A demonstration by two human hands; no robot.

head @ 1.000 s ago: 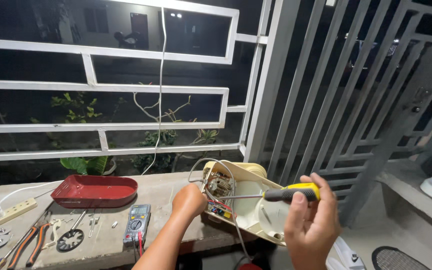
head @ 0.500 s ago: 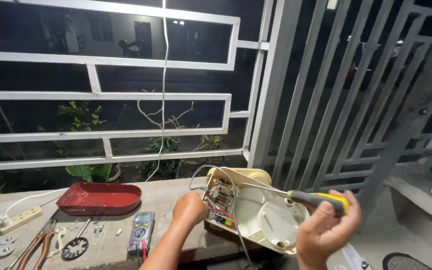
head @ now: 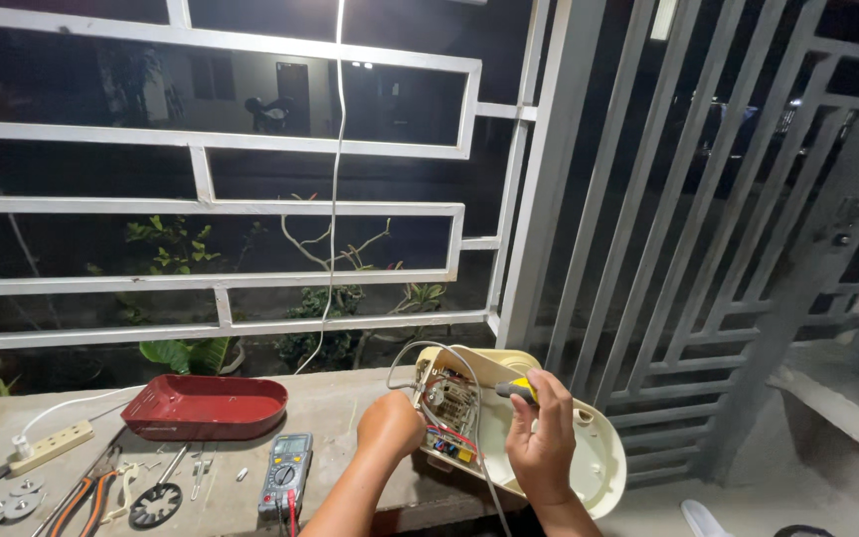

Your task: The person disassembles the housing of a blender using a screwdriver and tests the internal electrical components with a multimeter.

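Nearest, my right hand [head: 541, 438] fingers clamp a yellow-handled screwdriver [head: 515, 390]; my left hand [head: 388, 426], fingers curled together, presses the cream appliance housing [head: 589, 462] at the ledge's [head: 340, 393] edge. Risk, I judge: the tip slips into the exposed circuit board [head: 449, 413], snagging loose wires. Beyond: multimeter [head: 286, 472], red tray [head: 203, 406].

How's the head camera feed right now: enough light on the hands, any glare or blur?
Head view: the left hand, right hand and opened cream appliance are evenly lit and fairly sharp; the yellow-handled screwdriver is partly hidden by fingers. Beyond the white grille it is night-dark, with small bright lamps glaring. Straight bars bow slightly near the edges.
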